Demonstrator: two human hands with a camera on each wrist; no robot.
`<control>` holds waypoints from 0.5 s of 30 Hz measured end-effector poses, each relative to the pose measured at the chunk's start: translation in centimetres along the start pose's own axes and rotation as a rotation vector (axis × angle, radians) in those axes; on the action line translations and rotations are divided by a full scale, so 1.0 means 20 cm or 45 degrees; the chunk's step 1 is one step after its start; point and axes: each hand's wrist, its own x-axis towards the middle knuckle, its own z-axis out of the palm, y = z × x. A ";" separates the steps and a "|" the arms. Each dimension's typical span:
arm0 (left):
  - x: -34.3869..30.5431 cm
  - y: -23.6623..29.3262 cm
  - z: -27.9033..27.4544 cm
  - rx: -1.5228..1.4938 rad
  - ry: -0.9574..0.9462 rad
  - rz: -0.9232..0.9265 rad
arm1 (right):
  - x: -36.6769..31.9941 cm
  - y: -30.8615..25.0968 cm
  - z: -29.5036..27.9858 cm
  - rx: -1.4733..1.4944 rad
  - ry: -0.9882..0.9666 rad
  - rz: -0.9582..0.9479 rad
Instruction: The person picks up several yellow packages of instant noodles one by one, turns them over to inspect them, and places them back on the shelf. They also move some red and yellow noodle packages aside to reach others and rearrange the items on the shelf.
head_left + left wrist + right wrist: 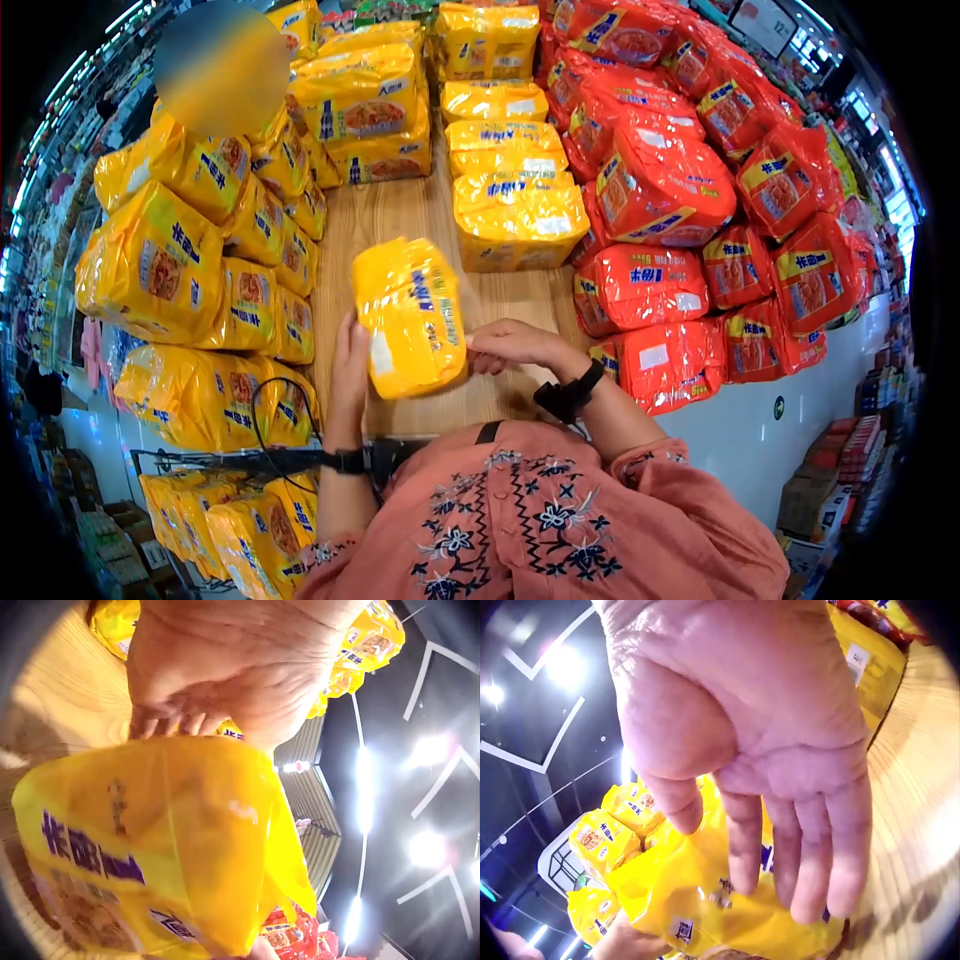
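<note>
A yellow multipack of instant noodles (412, 320) is held tilted over the wooden table in front of the body, with its printed wrapper facing up. My left hand (349, 365) grips its left side. In the left wrist view the fingers of the left hand (232, 667) pass behind the pack (165, 847) and are partly hidden by it. My right hand (520, 345) is at the opposite edge, thumb and fingertips touching the wrapper. Seen from the right wrist, the fingers of the right hand (780, 765) extend fairly straight over the pack (697, 892).
Stacked yellow noodle packs (150, 260) line the left side. Another row of yellow packs (520, 225) stands at the back, beside a high pile of red packs (660, 190). Bare wood of the table (380, 215) shows between the stacks. A black cable (258, 410) loops at lower left.
</note>
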 end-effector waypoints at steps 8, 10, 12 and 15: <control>-0.06 0.12 -0.09 0.121 0.135 0.011 | 0.00 0.04 -0.11 -0.058 0.503 -0.150; -0.12 0.13 -0.11 0.266 0.118 -0.091 | 0.03 0.05 -0.15 0.012 0.629 -0.204; -0.19 0.18 -0.09 0.299 0.120 -0.238 | 0.04 0.00 -0.15 -0.063 0.677 -0.276; -0.24 0.16 -0.15 0.254 -0.072 -0.470 | 0.12 -0.03 -0.11 0.002 0.657 -0.497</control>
